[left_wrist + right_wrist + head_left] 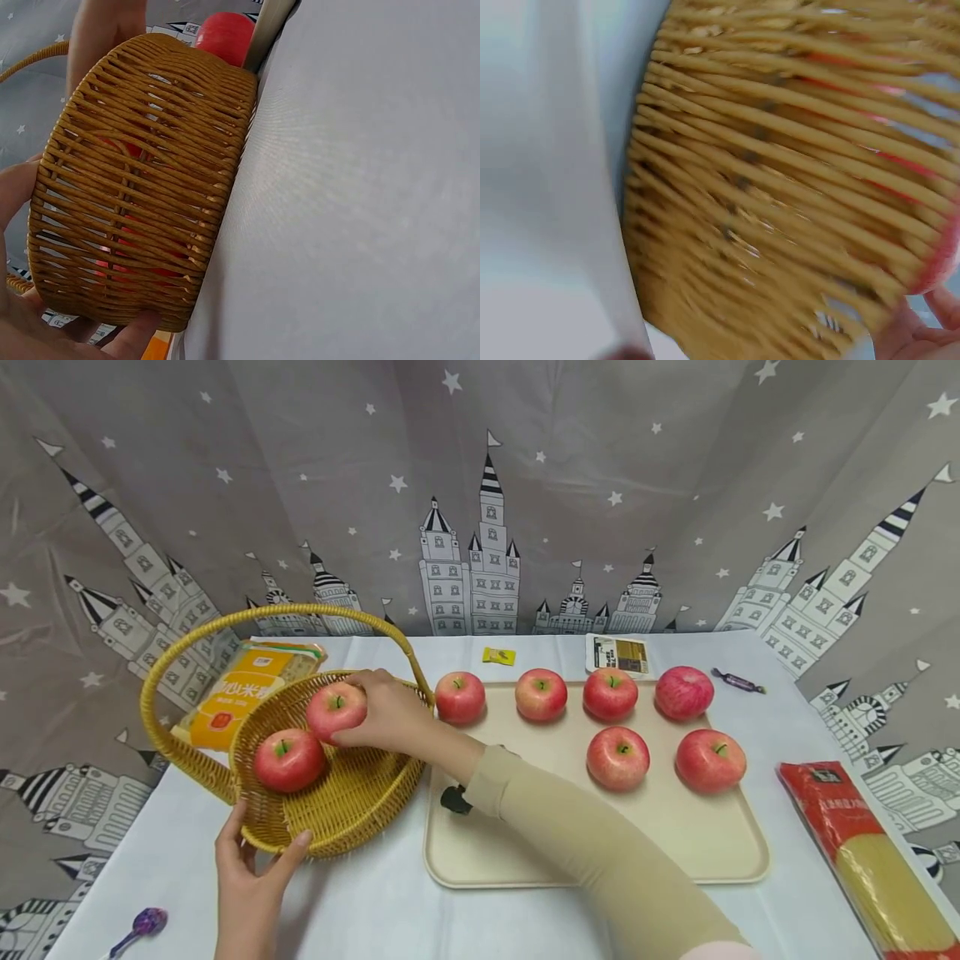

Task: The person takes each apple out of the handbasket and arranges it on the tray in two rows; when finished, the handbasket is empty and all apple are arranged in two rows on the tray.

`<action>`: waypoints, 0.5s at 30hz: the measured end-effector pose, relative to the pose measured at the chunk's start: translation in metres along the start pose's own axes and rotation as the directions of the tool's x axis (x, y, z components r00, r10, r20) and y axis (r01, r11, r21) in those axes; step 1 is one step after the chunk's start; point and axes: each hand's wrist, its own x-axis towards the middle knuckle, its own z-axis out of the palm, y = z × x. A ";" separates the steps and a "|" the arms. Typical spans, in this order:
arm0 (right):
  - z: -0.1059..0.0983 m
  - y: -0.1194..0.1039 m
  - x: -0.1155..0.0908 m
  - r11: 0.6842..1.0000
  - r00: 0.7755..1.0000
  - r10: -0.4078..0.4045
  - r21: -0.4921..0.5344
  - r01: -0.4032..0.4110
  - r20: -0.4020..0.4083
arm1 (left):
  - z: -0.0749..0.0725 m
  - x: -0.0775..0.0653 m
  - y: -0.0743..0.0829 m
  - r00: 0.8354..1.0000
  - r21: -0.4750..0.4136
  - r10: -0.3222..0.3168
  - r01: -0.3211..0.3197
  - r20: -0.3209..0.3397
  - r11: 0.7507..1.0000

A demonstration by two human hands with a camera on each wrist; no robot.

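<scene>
In the head view, a wicker basket [348, 797] with a tall arched handle stands at the left. My left hand [252, 883] grips its near side, thumb and fingers spread around the rim and wall; the left wrist view shows fingers [139, 336] against the weave. My right hand [396, 713] reaches into the basket and holds a red apple [332, 713] near its far side. Another red apple [291, 762] lies inside, just left of the held one. In the right wrist view the basket wall [780, 180] hides most of that hand.
Right of the basket lies a beige tray [517, 875] bearing several apples [617, 758], partly under my right forearm. A yellow food bag [225, 706] is behind the basket. Around the edges are a red noodle pack [847, 835], a lollipop [148, 922], and wrapped sweets [498, 656].
</scene>
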 end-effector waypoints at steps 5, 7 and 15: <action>-0.038 0.002 -0.041 0.994 0.996 -0.075 0.069 0.079 -0.052 | -0.001 0.004 -0.006 1.000 -0.009 0.021 -0.021 0.005 1.000; -0.053 0.009 -0.060 0.990 0.994 -0.083 0.110 0.090 -0.073 | -0.001 0.006 -0.009 1.000 -0.020 0.022 -0.022 0.004 1.000; -0.095 0.069 -0.140 0.980 0.982 0.059 0.198 -0.024 -0.177 | -0.001 0.005 -0.004 1.000 -0.021 -0.010 0.010 0.004 1.000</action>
